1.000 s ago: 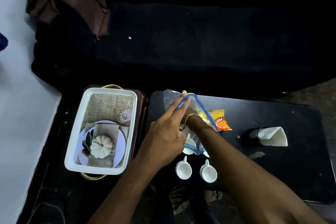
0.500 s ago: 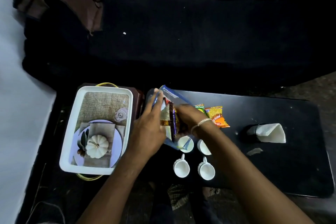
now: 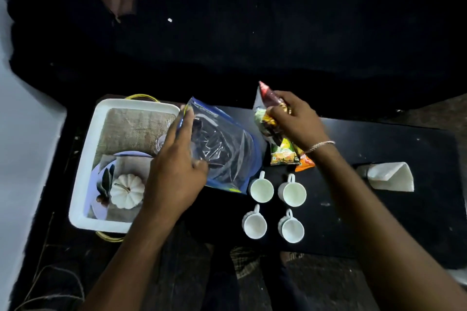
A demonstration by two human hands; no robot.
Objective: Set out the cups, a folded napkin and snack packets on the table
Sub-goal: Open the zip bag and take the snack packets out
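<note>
Hands work side by side above the black table (image 3: 379, 222), both forearms reaching in from the near edge. The left hand (image 3: 174, 174) grips a clear zip bag (image 3: 227, 149) with a blue rim, fingers stretched up along its mouth and thumb curled against the near face; the bag hangs tilted over the table's left edge, touching the white tray (image 3: 83, 184) beside it. The right hand (image 3: 295, 118), a bracelet at the wrist, is raised near the far edge with fingers curled round a bunch of snack packets (image 3: 265, 118). Just below it a green packet (image 3: 283, 155) and an orange packet (image 3: 304, 163) lie on the table. Four white cups (image 3: 261, 189) stand in a square near the front edge, handles pointing away. The folded napkin (image 3: 391, 177) lies well apart to the right, with bare tabletop showing between it and the cups and along the right front corner.
</note>
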